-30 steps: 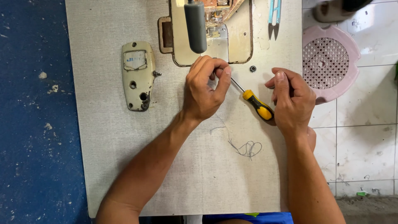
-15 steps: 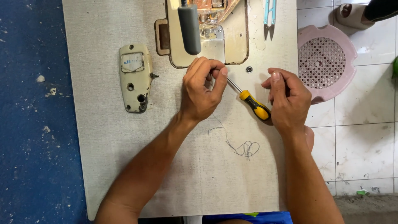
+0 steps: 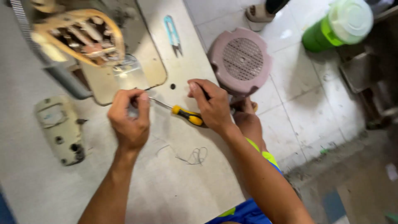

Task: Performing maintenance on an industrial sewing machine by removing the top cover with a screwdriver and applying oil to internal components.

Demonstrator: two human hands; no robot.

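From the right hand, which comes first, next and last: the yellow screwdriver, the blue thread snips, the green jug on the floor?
1. Screwdriver: its yellow-and-black handle is in the right hand itself.
2. Blue thread snips: farther up the table, beyond the hand.
3. Green jug: farthest, on the tiled floor at the upper right, past the round pink stool.

- left hand (image 3: pixel 129 118) is curling into a loose fist, fingertips (image 3: pixel 143 98) pinching together, forearm reaching up from below
- right hand (image 3: pixel 212 105) is closing in a grip, knuckles up, forearm angling in from lower right
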